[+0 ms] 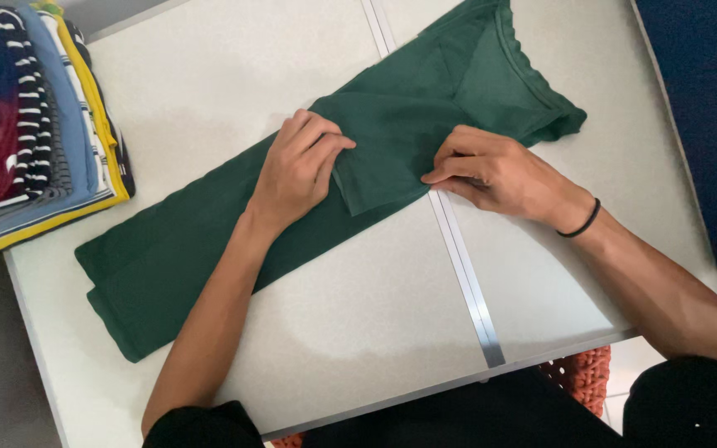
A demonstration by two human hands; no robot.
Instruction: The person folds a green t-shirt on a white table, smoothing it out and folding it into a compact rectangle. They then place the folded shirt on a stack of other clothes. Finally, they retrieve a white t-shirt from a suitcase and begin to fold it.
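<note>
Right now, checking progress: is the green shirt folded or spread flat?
Partly folded: the green shirt is a long narrow strip, a flap doubled over between both hands.

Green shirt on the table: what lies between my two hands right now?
In the head view, a folded flap of the green shirt spans the gap between the left hand and right hand; both rest on the cloth.
</note>
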